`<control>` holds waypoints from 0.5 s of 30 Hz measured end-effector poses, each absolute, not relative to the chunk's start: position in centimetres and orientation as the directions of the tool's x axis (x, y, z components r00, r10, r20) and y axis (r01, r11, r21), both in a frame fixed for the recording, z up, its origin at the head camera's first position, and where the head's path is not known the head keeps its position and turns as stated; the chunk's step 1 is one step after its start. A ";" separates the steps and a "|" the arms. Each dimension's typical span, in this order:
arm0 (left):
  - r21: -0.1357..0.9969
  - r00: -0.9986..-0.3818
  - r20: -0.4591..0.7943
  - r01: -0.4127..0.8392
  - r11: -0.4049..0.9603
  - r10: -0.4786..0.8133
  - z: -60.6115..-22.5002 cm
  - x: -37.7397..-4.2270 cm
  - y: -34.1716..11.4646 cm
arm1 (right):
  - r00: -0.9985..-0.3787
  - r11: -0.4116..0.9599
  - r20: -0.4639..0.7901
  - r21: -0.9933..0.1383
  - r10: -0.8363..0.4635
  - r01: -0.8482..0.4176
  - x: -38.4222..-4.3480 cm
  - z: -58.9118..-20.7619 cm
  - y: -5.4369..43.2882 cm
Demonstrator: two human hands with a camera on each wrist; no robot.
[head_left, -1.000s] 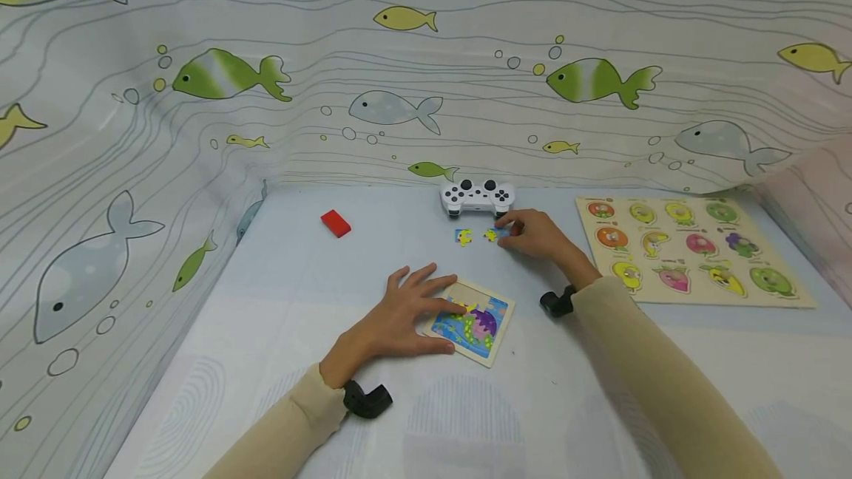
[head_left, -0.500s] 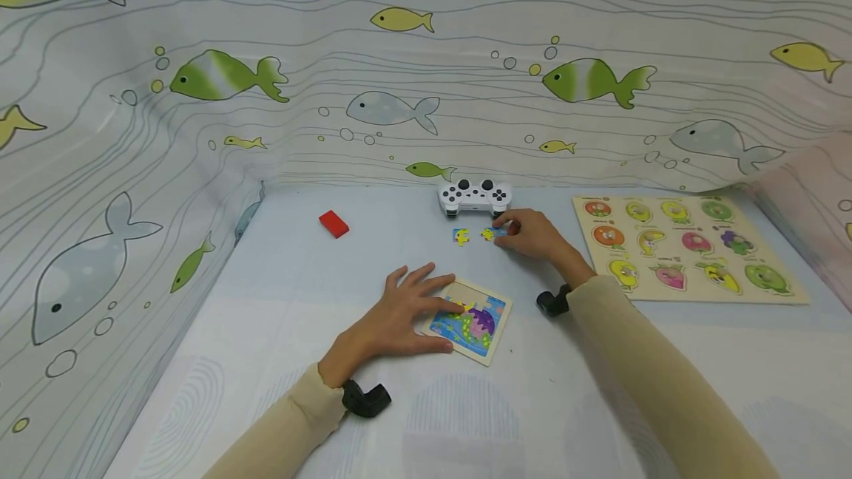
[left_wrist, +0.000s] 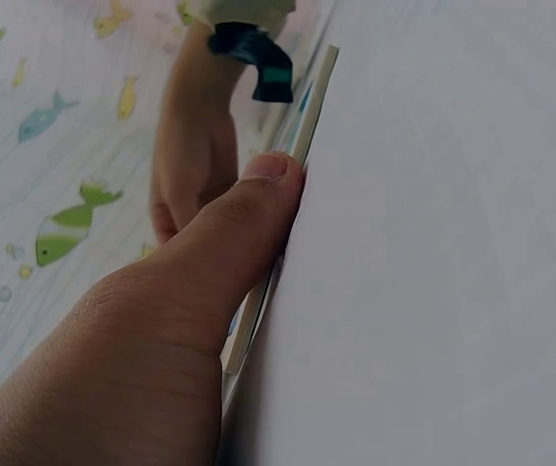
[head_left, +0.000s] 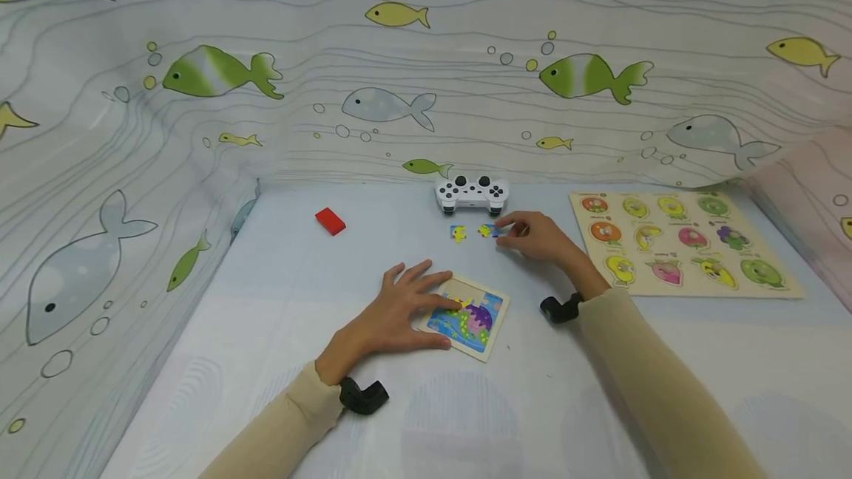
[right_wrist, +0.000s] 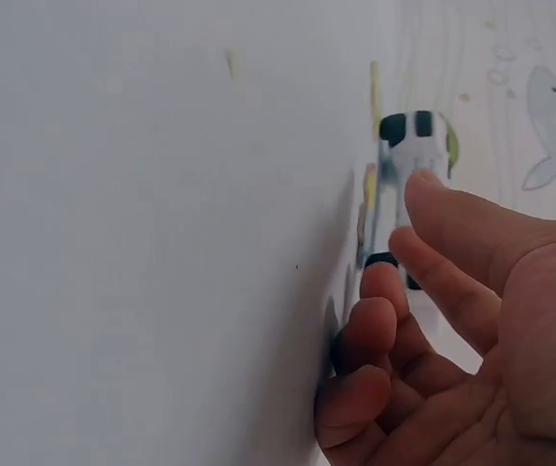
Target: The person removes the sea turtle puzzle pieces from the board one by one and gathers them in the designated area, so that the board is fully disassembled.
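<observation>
Both your hands are in view. Your left hand (head_left: 396,316) comes in from nine o'clock over one small square puzzle in a pale wooden frame (head_left: 466,291), its fingers spread and fairly straight, one reaching onto the coloured picture; its thumb presses the frame's near edge, as the left wrist view shows. The puzzle lies on the pale tablecloth (head_left: 266,316), tilted, with a bare tan patch towards eleven o'clock inside the frame.

Beyond it, around twelve o'clock, are two loose flat yellow-and-blue jigsaw pieces: a first piece (head_left: 458,233) and, at three o'clock from it, a second piece (head_left: 489,230). Your right hand (head_left: 535,235) has its fingers partly curled, thumb and forefinger apart at the second piece's three o'clock end; you cannot tell whether they grip it.

Just past the pieces sits one white plastic game controller (head_left: 471,195) with two black thumbsticks. One small red rectangular block (head_left: 330,221) lies at ten o'clock from the puzzle. Between two and three o'clock is one large beige board (head_left: 671,231) bearing twelve colourful fruit-and-vegetable shapes, four across in three rows. You wear two black wrist devices, one per arm, at the cuffs of two beige sleeves.
</observation>
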State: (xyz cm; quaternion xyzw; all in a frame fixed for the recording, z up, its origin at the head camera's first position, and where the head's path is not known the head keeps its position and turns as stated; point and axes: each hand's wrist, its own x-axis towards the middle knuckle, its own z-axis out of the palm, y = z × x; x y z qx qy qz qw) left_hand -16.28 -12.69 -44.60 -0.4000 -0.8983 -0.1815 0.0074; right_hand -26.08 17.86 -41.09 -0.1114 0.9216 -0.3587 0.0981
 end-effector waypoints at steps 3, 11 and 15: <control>0.322 -0.679 0.161 0.722 0.612 0.717 -44.4 -16.4 -12.7 | -0.946 0.699 -0.100 -0.699 -0.309 -0.154 -25.4 -41.2 18.3; 0.334 -0.690 0.163 0.711 0.618 0.706 -44.5 -16.5 -12.5 | -0.897 0.620 -0.056 -0.742 -0.439 -0.257 -23.1 -41.4 18.7; 0.341 -0.699 0.146 0.699 0.628 0.700 -44.7 -16.3 -12.5 | -0.873 0.592 -0.054 -0.755 -0.484 -0.282 -22.1 -42.0 18.6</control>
